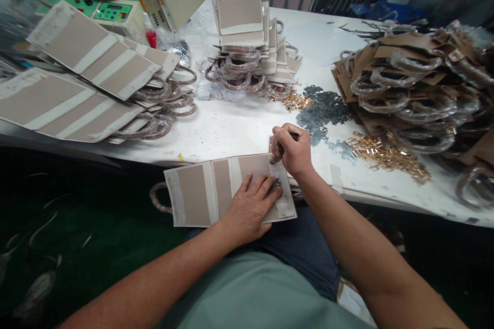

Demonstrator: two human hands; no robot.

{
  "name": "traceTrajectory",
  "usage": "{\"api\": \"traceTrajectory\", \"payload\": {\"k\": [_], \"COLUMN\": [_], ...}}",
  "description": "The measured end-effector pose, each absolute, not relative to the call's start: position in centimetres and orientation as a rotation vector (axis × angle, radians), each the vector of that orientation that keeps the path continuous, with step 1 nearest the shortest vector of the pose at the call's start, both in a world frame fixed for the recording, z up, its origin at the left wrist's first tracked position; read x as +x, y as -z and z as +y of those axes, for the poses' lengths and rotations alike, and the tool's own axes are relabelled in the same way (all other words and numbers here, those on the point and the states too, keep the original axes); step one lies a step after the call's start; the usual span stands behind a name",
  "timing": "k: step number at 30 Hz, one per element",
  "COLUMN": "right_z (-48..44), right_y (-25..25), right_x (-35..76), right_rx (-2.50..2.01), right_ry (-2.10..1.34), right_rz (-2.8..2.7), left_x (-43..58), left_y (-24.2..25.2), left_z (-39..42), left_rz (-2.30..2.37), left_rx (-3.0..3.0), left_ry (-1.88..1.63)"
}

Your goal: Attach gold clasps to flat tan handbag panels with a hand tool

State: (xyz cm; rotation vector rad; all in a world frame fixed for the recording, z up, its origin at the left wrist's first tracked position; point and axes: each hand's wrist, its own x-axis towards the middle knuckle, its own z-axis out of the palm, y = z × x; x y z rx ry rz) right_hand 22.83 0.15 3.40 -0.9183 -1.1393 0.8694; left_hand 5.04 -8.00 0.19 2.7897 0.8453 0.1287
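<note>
White worktable (239, 128) is filling the workshop scene, and a beige panel (196, 193) is lying opened out at its near edge, over the person's lap. Up and to the left of the beige panel, fanned stacks (77, 87) of similar panels are resting, with a green control box (113, 12) sitting farther back. Straight beyond the panel, a tall stack (247, 56) with looped handles is standing. On the panel's right half, the left hand (250, 205) is pressing flat, fingers spread, gripping nothing. At the panel's upper right corner, the right hand (293, 151) is clenching a dark tool (294, 135), its tip pointing down at the panel. Beyond and to the right of the panel, dark metal pieces (324, 110), gold fittings (386, 151) and brown pieces (417, 87) are lying heaped.
</note>
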Motion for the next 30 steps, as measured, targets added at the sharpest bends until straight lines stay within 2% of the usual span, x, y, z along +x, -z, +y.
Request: {"api": "traceTrajectory", "payload": {"k": [7,16,30], "right_z": [-3.1,-5.2,-6.6], "right_y": [-5.4,-2.9,-1.9], "right_x": [25.0,25.5,24.3], "right_rx": [-0.752,-0.794,-0.978], "right_ry": [-0.954,-0.99,-0.856], "right_rz": [-0.929,-0.831,-1.101], "left_x": [5.3,5.5,5.4], "left_y": [-0.5,0.4,0.2], "left_z": [-7.4,-7.5,-7.6], "left_rz": [0.876,0.888,0.855], "left_rx": [2.766,2.748,2.776], "left_ry": [-0.127,-0.175,-0.15]}}
